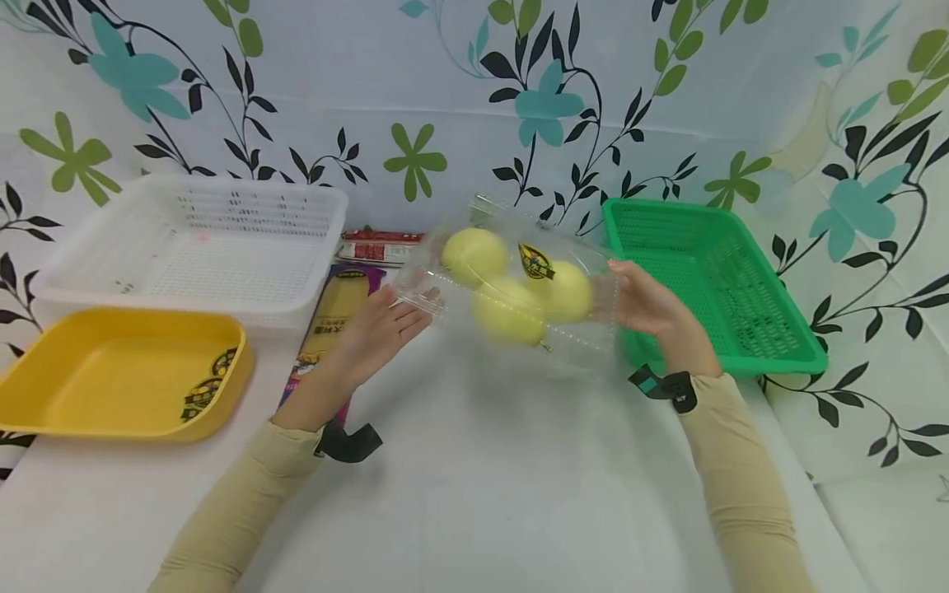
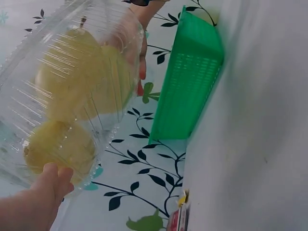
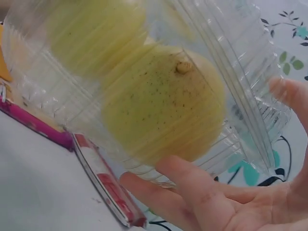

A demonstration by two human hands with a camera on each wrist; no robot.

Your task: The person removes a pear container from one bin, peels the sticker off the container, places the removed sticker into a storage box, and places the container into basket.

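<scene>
A clear plastic clamshell box (image 1: 460, 309) hangs tilted above the table between my two hands. Inside it are three pale yellow-green pears (image 1: 508, 312), and a dark and yellow sticker (image 1: 535, 262) sits on its lid. My left hand (image 1: 381, 333) supports the box's left end with fairly straight fingers; its fingertips touch that end in the left wrist view. At the opposite end my right hand (image 1: 645, 305) grips the box, fingers beneath one side and thumb (image 3: 284, 91) against the other. The pears partly overlap one another.
On the left, a white basket (image 1: 185, 305) stands behind a yellow tray (image 1: 96, 362) containing several dark stickers (image 1: 200, 399). A green basket (image 1: 786, 354) is at the right. A purple-and-yellow package (image 1: 337, 317) and a red-and-white package (image 1: 378, 247) lie behind my left hand.
</scene>
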